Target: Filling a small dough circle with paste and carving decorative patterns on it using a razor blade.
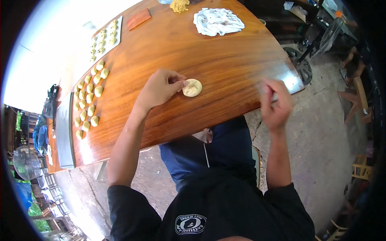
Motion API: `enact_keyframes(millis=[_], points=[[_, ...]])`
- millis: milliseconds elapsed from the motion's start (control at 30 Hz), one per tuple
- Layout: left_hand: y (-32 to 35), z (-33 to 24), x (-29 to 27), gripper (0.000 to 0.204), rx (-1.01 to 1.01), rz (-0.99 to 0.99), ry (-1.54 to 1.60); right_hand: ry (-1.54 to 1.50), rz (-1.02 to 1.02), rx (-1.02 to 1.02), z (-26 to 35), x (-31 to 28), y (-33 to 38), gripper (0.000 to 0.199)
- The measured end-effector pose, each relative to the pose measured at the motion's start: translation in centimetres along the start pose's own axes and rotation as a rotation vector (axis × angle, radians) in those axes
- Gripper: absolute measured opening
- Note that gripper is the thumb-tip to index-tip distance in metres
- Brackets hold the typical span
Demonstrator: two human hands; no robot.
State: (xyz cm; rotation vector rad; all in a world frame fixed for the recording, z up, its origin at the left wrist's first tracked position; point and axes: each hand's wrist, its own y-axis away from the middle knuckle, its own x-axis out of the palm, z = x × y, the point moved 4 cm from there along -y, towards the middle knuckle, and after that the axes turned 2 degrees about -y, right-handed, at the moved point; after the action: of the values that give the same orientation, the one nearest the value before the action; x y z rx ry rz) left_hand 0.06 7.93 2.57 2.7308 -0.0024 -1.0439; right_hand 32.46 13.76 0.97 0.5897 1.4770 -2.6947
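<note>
A flattened round of pale dough [193, 89] lies on the wooden table, its middle dented and creased. My left hand [161, 87] pinches the left rim of this dough round between thumb and fingers. Off to the right, my right hand [276, 103] is raised by the table's near edge, away from the dough. Its fingers are curled in and partly blurred by motion; what they hold, if anything, cannot be made out. Several small dough balls [89, 97] sit in rows at the left of the table.
Beyond the dough balls is a white tray [118, 39] of shaped pieces. A reddish-orange slab [139, 19], a yellow crumbly heap [179, 5] and a crumpled white cloth [219, 21] lie toward the far side. A dark flat strip [65, 132] runs along the left edge; a fan [327, 38] stands right.
</note>
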Motion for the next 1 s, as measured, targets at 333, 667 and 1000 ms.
enact_keyframes(millis=[333, 667, 1000], points=[[0.5, -0.9, 1.3, 0.041, -0.036, 0.004, 0.146, -0.266, 0.253, 0.263, -0.7, 4.8, -1.3, 0.017], [2.8, -3.2, 3.9, 0.037, 0.030, -0.106, -0.049, -0.341, 0.254, 0.289, -0.9, 4.7, -1.2, 0.011], [3.4, -3.4, 3.2, 0.035, 0.382, -0.582, -0.471, -0.318, 0.283, 0.230, -0.4, 5.2, -1.3, 0.011]])
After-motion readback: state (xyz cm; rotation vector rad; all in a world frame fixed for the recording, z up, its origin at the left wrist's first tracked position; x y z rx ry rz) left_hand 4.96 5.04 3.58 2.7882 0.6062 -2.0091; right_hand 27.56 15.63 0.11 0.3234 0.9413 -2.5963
